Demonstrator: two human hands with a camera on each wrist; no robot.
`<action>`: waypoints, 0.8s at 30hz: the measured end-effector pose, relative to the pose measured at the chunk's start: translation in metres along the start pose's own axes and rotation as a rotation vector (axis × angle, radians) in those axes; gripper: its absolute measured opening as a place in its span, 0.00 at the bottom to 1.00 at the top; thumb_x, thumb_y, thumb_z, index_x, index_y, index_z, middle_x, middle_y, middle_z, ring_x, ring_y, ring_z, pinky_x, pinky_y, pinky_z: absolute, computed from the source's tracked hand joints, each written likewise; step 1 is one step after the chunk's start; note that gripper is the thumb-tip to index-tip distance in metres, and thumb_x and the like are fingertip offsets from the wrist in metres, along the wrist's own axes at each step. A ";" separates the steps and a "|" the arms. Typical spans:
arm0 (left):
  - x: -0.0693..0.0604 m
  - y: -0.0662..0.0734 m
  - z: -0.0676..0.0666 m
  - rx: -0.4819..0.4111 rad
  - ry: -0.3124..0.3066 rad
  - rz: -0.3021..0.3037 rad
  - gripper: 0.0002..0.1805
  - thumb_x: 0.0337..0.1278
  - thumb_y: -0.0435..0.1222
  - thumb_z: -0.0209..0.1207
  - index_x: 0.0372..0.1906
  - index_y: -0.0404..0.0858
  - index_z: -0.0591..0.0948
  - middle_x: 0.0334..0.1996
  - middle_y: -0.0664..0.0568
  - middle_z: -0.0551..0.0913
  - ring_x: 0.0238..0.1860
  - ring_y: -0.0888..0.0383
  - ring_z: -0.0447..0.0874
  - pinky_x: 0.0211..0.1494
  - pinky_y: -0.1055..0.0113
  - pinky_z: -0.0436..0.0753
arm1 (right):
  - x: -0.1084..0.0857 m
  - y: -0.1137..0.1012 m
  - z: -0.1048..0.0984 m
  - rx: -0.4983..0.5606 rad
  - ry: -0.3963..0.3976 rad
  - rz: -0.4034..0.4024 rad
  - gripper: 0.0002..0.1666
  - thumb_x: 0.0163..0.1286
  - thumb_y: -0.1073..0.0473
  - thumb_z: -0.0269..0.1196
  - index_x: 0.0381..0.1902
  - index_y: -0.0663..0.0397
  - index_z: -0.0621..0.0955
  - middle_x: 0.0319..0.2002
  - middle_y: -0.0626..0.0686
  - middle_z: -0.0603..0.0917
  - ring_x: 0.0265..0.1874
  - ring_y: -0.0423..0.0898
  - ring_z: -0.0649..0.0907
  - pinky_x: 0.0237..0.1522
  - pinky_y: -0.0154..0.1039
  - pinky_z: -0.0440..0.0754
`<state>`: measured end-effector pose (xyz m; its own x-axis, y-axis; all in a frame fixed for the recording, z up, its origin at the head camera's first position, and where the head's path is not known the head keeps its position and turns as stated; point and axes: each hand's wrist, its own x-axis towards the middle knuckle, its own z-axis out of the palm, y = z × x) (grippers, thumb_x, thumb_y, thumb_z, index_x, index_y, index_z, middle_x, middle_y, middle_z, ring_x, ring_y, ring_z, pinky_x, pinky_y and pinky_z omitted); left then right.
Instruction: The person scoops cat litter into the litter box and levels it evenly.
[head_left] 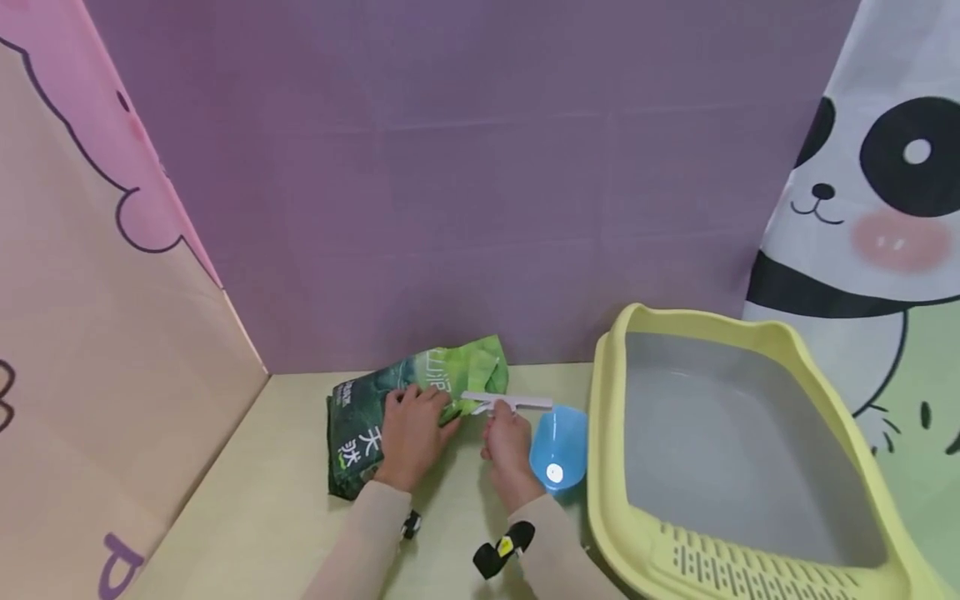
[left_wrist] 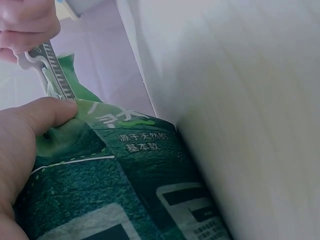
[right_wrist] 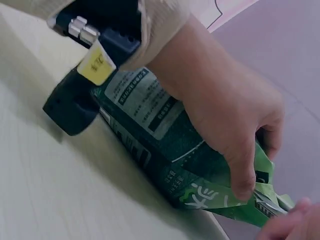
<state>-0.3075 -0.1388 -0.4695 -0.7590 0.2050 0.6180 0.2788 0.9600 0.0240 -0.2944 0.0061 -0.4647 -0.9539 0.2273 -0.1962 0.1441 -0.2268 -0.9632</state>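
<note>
Sleeves (head_left: 356,546) are seen nearest in the head view, at seven and five o'clock. At six, a white tool (head_left: 532,402) is held in the curled fingers of the right hand (head_left: 510,450), one end set at the edge of a green bag (head_left: 367,407). At seven, that bag is laid on the table (head_left: 240,475) and gripped between thumb and fingers of the left hand (head_left: 412,435). At five, a blue scoop (head_left: 561,440) is placed just beside a yellow-rimmed tray (head_left: 609,417) at four. Twelve is filled by a purple sheet (head_left: 480,167).
</note>
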 end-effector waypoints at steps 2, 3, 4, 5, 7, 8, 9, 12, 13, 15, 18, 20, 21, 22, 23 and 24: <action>-0.001 0.000 0.000 -0.002 -0.007 -0.010 0.19 0.49 0.53 0.75 0.42 0.47 0.87 0.41 0.54 0.90 0.44 0.49 0.83 0.60 0.43 0.75 | -0.001 0.001 0.000 -0.002 0.043 -0.002 0.19 0.78 0.48 0.49 0.31 0.53 0.75 0.17 0.42 0.69 0.15 0.38 0.65 0.17 0.31 0.64; -0.002 -0.001 0.000 -0.004 -0.012 -0.015 0.19 0.49 0.53 0.75 0.42 0.47 0.87 0.41 0.54 0.90 0.44 0.49 0.83 0.61 0.43 0.75 | -0.002 0.001 0.000 -0.012 0.069 -0.015 0.19 0.78 0.48 0.50 0.29 0.52 0.75 0.16 0.42 0.68 0.15 0.39 0.65 0.18 0.32 0.64; -0.002 -0.001 0.000 -0.005 -0.016 -0.019 0.19 0.49 0.53 0.75 0.42 0.47 0.88 0.41 0.54 0.90 0.45 0.49 0.83 0.61 0.43 0.74 | -0.003 0.001 -0.001 -0.029 0.098 -0.034 0.19 0.77 0.48 0.51 0.27 0.51 0.75 0.17 0.43 0.69 0.16 0.40 0.66 0.20 0.33 0.65; -0.003 -0.001 0.000 -0.005 -0.017 -0.021 0.19 0.49 0.53 0.75 0.42 0.47 0.88 0.41 0.54 0.90 0.45 0.49 0.83 0.61 0.43 0.74 | -0.003 0.001 -0.001 -0.046 0.129 -0.055 0.20 0.76 0.48 0.51 0.26 0.51 0.75 0.18 0.44 0.69 0.18 0.41 0.68 0.22 0.35 0.66; -0.003 -0.002 0.000 -0.003 -0.017 -0.025 0.19 0.49 0.53 0.74 0.42 0.47 0.88 0.41 0.54 0.90 0.45 0.50 0.83 0.62 0.43 0.74 | -0.005 -0.002 -0.003 -0.096 0.183 -0.106 0.20 0.75 0.48 0.53 0.23 0.49 0.74 0.20 0.46 0.70 0.23 0.44 0.70 0.27 0.38 0.69; -0.003 -0.002 0.000 0.000 -0.015 -0.025 0.19 0.49 0.54 0.74 0.42 0.47 0.88 0.40 0.55 0.89 0.45 0.50 0.83 0.62 0.43 0.74 | -0.005 -0.004 -0.004 -0.124 0.201 -0.136 0.21 0.74 0.48 0.53 0.21 0.48 0.74 0.20 0.46 0.70 0.24 0.45 0.70 0.29 0.38 0.69; -0.003 -0.002 0.000 0.002 -0.012 -0.025 0.19 0.49 0.54 0.75 0.42 0.47 0.88 0.40 0.55 0.89 0.45 0.50 0.83 0.62 0.44 0.74 | -0.005 -0.007 -0.005 -0.144 0.214 -0.163 0.21 0.74 0.48 0.54 0.20 0.47 0.72 0.20 0.46 0.70 0.24 0.45 0.70 0.29 0.39 0.69; -0.003 -0.002 0.000 0.006 -0.008 -0.025 0.19 0.48 0.54 0.75 0.41 0.47 0.88 0.39 0.55 0.89 0.44 0.50 0.83 0.62 0.44 0.75 | -0.007 -0.015 -0.008 -0.190 0.231 -0.236 0.22 0.71 0.48 0.56 0.16 0.45 0.71 0.17 0.45 0.69 0.20 0.45 0.69 0.23 0.39 0.67; -0.002 -0.002 0.000 0.005 -0.011 -0.025 0.19 0.49 0.54 0.75 0.41 0.47 0.88 0.39 0.55 0.89 0.44 0.50 0.83 0.62 0.44 0.75 | -0.007 -0.018 -0.009 -0.201 0.235 -0.260 0.22 0.70 0.49 0.57 0.15 0.45 0.71 0.15 0.45 0.70 0.17 0.44 0.69 0.20 0.38 0.65; -0.002 -0.001 0.001 0.003 -0.012 -0.022 0.19 0.49 0.54 0.75 0.42 0.47 0.88 0.39 0.55 0.89 0.44 0.50 0.83 0.61 0.44 0.75 | -0.008 -0.024 -0.012 -0.212 0.255 -0.305 0.22 0.66 0.50 0.59 0.13 0.44 0.71 0.12 0.43 0.70 0.14 0.42 0.68 0.16 0.36 0.62; -0.001 0.000 0.001 -0.005 -0.020 -0.019 0.19 0.50 0.54 0.74 0.42 0.47 0.88 0.40 0.54 0.89 0.44 0.50 0.83 0.61 0.44 0.74 | -0.008 -0.027 -0.015 -0.217 0.293 -0.364 0.21 0.60 0.53 0.61 0.10 0.44 0.69 0.10 0.42 0.69 0.12 0.41 0.65 0.15 0.35 0.58; -0.001 0.001 0.001 -0.011 -0.024 -0.020 0.20 0.50 0.54 0.74 0.43 0.47 0.88 0.40 0.54 0.89 0.44 0.50 0.83 0.61 0.43 0.74 | -0.008 -0.027 -0.016 -0.223 0.312 -0.382 0.20 0.57 0.55 0.62 0.10 0.43 0.68 0.10 0.42 0.69 0.13 0.41 0.65 0.15 0.35 0.58; -0.001 0.001 0.001 -0.015 -0.025 -0.023 0.20 0.50 0.54 0.74 0.43 0.46 0.88 0.40 0.54 0.89 0.44 0.49 0.83 0.61 0.43 0.74 | -0.008 -0.026 -0.017 -0.224 0.313 -0.389 0.20 0.57 0.56 0.63 0.11 0.44 0.67 0.11 0.43 0.69 0.13 0.41 0.65 0.16 0.35 0.57; -0.001 0.002 0.000 -0.019 -0.028 -0.027 0.20 0.50 0.54 0.74 0.43 0.46 0.88 0.41 0.53 0.90 0.45 0.49 0.83 0.61 0.43 0.74 | -0.008 -0.025 -0.017 -0.230 0.314 -0.392 0.20 0.56 0.56 0.63 0.12 0.44 0.66 0.12 0.43 0.70 0.14 0.41 0.66 0.16 0.35 0.58; -0.001 0.002 0.000 -0.021 -0.027 -0.030 0.20 0.49 0.54 0.75 0.43 0.46 0.88 0.41 0.53 0.90 0.45 0.49 0.83 0.62 0.43 0.74 | -0.007 -0.024 -0.018 -0.249 0.315 -0.395 0.20 0.57 0.56 0.64 0.13 0.45 0.66 0.13 0.44 0.71 0.15 0.41 0.66 0.16 0.35 0.59; -0.001 0.003 0.000 -0.024 -0.027 -0.035 0.21 0.49 0.54 0.75 0.43 0.46 0.88 0.41 0.53 0.90 0.45 0.49 0.83 0.62 0.43 0.74 | -0.007 -0.023 -0.018 -0.278 0.313 -0.394 0.18 0.57 0.56 0.64 0.15 0.47 0.67 0.14 0.46 0.73 0.16 0.42 0.68 0.16 0.35 0.60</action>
<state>-0.3059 -0.1366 -0.4699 -0.7840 0.1767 0.5951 0.2654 0.9620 0.0640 -0.2865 0.0265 -0.4448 -0.8325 0.5229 0.1834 -0.1023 0.1802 -0.9783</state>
